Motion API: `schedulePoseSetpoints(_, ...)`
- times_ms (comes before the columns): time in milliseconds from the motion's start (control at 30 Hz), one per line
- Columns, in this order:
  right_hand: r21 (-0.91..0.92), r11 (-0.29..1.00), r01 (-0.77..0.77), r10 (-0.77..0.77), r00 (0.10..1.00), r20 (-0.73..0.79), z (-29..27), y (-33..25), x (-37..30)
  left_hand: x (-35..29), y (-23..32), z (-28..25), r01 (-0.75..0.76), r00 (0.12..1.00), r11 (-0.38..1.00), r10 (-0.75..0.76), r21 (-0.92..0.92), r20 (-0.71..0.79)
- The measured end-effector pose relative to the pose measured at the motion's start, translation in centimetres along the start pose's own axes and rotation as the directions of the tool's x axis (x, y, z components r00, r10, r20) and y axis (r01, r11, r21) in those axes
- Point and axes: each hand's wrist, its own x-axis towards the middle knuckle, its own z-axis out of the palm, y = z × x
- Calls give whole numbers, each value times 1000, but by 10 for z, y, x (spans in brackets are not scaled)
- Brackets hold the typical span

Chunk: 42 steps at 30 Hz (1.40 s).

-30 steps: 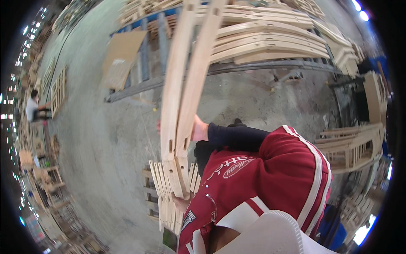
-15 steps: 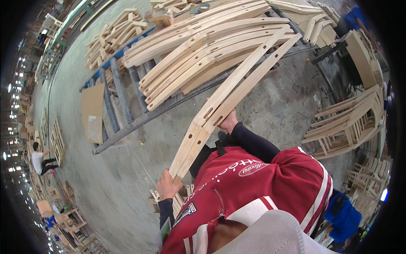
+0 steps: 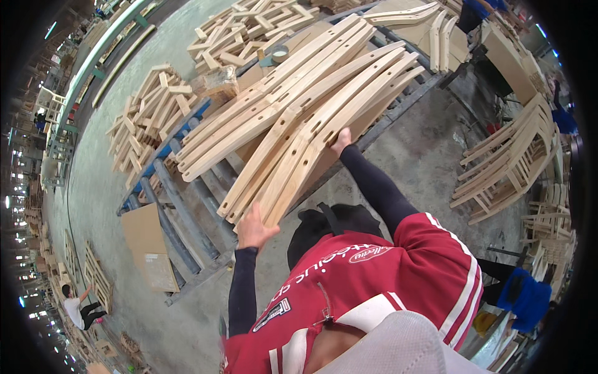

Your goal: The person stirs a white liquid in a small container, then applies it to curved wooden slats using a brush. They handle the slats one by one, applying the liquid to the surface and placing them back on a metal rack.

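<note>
A pair of pale, bent wooden bars (image 3: 305,156) with slots cut in them rests on and against a row of like bars on the roller conveyor. My left hand (image 3: 254,229) is at their near ends, fingers round the end and thumb spread to the right. Around the right-hand edge of the pair, close to the bend, my right hand (image 3: 341,141) keeps its grip; part of its fingers is hidden under the wood. More slotted bars (image 3: 249,100) lie alongside to the left, partly overlapping.
The conveyor's grey rollers (image 3: 180,218) show at left, with a cardboard sheet (image 3: 148,240) beside them. Short wooden pieces (image 3: 146,115) are heaped beyond. A tape roll (image 3: 280,53) sits behind the bars. Assembled wooden frames (image 3: 507,156) stand at right. A person in blue (image 3: 520,299) is behind, right.
Both hands have moved the pair of bars forward and down onto the row on the conveyor. My view has shifted, showing more of the heaps beyond.
</note>
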Motion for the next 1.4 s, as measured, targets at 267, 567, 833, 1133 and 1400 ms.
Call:
schedulePoseSetpoints(267,-889,349,-298,392,908,-151,54,-98,32,52,-50,9,124,990,989,-119,78,-71)
schedulePoseSetpoints(567,-845,425,-324,311,929,-200,40,-88,29,-26,-78,60,442,482,715,-698,-542,-530)
schedulePoseSetpoints(833,-870,393,-297,365,919,-148,35,-97,36,-24,-79,54,135,560,230,-820,-964,-117)
schedulePoseSetpoints(1133,-921,198,-336,498,844,-200,46,-124,37,-17,-80,58,147,601,265,-789,-953,-127)
schedulePoseSetpoints(1400,-981,-184,68,551,833,-46,178,-141,54,-9,-121,18,392,463,489,-837,-779,-293)
